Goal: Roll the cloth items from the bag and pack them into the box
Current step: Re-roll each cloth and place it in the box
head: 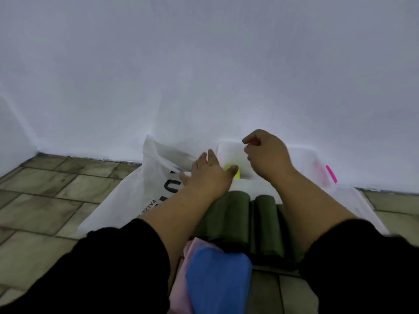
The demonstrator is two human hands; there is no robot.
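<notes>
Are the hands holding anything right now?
Nothing that shows. The left hand is spread open by the bag; the right hand is loosely curled over the box.

Bare room corner, plain white wall (pixel 204 64), worn tiled floor (pixel 45 196), likely a home

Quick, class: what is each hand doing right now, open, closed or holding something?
Left hand: open, fingers spread, holding nothing.
Right hand: open, fingers loosely curled, nothing visible in its grip.
</notes>
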